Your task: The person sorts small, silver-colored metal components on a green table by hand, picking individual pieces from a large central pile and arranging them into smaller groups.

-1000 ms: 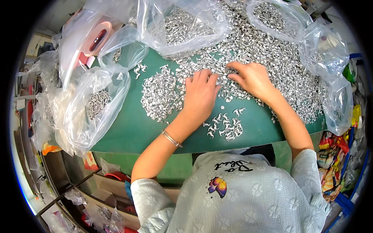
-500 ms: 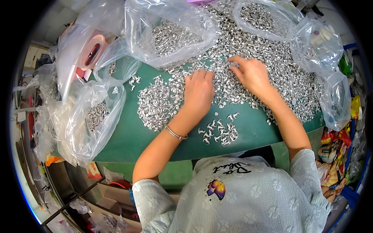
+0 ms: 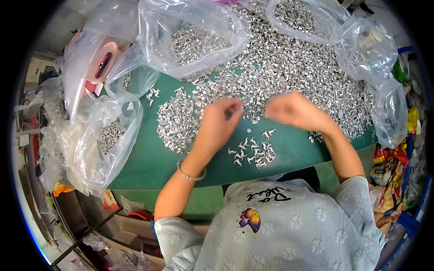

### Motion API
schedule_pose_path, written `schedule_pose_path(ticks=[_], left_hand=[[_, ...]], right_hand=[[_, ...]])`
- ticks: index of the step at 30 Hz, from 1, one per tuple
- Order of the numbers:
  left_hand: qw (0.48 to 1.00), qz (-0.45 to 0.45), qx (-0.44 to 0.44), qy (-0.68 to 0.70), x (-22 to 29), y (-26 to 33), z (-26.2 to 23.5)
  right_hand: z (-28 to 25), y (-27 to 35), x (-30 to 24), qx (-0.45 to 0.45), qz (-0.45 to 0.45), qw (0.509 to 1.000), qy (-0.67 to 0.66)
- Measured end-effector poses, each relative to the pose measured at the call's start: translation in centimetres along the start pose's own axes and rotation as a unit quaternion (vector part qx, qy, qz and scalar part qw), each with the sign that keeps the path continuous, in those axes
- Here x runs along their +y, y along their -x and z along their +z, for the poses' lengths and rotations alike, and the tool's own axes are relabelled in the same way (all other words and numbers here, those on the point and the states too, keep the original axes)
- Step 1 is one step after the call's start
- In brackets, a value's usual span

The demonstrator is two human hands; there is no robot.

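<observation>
My left hand (image 3: 220,120) is over the near edge of a big heap of small silver curved metal pieces (image 3: 307,67). Its thumb and fingers curl together in a pinch; whatever is between the tips is hidden. To its left lies a smaller round pile of the same pieces (image 3: 176,121). My right hand (image 3: 294,110) hovers at the heap's near side, its fingers smeared by motion. On the green tabletop (image 3: 294,147) between my forearms lies a loose group of hook-shaped pieces (image 3: 253,152), with one small piece (image 3: 248,130) apart from it.
A clear plastic bag (image 3: 192,49) with more pieces lies open behind my left hand. Another bag (image 3: 113,140) stands at the left edge, near a pink tape roll (image 3: 113,49). Further bags (image 3: 300,22) line the back and right. Colourful packages (image 3: 384,174) lie beyond the table's right edge.
Both hands have drawn back toward me from the heap. My left hand has turned, its thumb and fingers now curled together. The right hand's fingers have become blurred.
</observation>
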State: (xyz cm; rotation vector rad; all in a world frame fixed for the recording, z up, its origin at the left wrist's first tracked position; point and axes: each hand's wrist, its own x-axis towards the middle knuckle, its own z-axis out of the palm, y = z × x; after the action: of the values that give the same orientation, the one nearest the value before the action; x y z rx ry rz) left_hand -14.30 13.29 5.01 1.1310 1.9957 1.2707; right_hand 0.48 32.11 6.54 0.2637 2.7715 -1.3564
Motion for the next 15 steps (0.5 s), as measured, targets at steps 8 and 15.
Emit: schedule_pose_path(ticks=[8, 15], left_hand=[[0.990, 0.046, -0.123, -0.042, 0.9, 4.9, 1.5], [0.993, 0.074, 0.014, -0.094, 0.2, 0.0, 0.5]], right_hand=[[0.5, 1.0, -2.1, 0.021, 0.048, 0.986, 0.158], [-0.6, -4.7, 2.3, 0.203, 0.020, 0.904, 0.376]])
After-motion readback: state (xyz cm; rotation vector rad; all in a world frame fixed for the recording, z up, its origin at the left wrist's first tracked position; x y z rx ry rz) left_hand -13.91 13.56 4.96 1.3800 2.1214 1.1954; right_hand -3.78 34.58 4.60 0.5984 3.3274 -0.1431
